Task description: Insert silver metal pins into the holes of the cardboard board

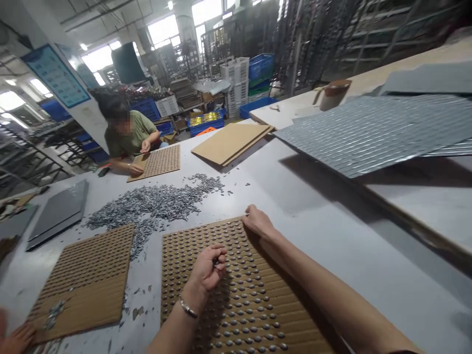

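Observation:
In front of me lies a corrugated cardboard sheet (291, 305) with rows of small grey spindle-shaped pieces (239, 312) across most of it. Bare ridges run along its right side. Above the rows, my left hand (211, 265), a bracelet at its wrist, is turned palm up with curled fingers around a few dark small pieces; how many is hidden. My right hand (259, 222) pinches the sheet's far edge near the right corner. Beyond the sheet, a loose pile of the same grey pieces (155, 204) is spread over the white table (295, 196).
A second filled cardboard sheet (96, 300) lies left, with another person's hand (18, 337) at its corner. Across the table a person (129, 132) works on a similar sheet (162, 161). Flat cardboard (228, 140), grey ridged sheets (387, 128) and a mug (335, 94) lie farther off.

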Demonstrator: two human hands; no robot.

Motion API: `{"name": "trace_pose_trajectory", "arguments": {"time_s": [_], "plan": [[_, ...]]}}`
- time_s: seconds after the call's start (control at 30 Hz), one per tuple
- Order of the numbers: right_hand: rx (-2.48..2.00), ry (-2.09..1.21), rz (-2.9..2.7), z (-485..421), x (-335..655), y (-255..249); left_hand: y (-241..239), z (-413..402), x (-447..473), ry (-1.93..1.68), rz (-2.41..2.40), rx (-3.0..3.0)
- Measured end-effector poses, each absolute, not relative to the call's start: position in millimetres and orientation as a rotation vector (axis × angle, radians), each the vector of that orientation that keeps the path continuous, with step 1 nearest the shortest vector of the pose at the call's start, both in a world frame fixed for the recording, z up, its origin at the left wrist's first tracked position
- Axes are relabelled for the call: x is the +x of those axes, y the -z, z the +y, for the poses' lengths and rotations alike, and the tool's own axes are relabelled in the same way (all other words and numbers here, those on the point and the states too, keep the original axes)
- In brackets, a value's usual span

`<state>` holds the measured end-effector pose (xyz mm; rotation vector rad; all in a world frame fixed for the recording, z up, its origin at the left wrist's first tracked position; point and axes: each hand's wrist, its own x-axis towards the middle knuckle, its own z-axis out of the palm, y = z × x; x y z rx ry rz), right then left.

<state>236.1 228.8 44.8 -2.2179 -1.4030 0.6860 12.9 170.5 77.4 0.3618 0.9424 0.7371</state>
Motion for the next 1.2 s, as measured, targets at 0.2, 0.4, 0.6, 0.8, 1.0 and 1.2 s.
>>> {"name": "trace_pose_trajectory", "arguments": {"time_s": [0.2, 0.4, 0.6, 0.8, 1.0, 1.2], "plan": [[-1.911, -0.682, -1.395, 204.3, 227.1, -46.2, -80.0, 164.4, 25.2, -0.836, 0.966, 0.395], [-1.358, -0.886, -1.618, 135.8, 190.0, -74.5, -77.9, 155.6, 35.0, -0.834, 0.896, 0.444], [-1.346, -1.031, -1.396, 107.7, 182.7, -85.5, -75.4, 145.8, 41.2, -0.781, 0.843, 0.470], [-1.304, -1.250, -1.203, 99.3, 185.7, -72.3, -77.7, 138.6, 48.6, -0.815, 0.935, 0.617], [-1.202, -1.410, -0.941, 92.0, 186.3, -69.3, -79.2, 135.7, 55.5, -0.841, 1.012, 0.750], [-1.257, -1.384, -0.944, 114.8, 201.1, -55.6, -73.1, 148.8, 57.7, -0.807, 0.937, 0.685]]}}
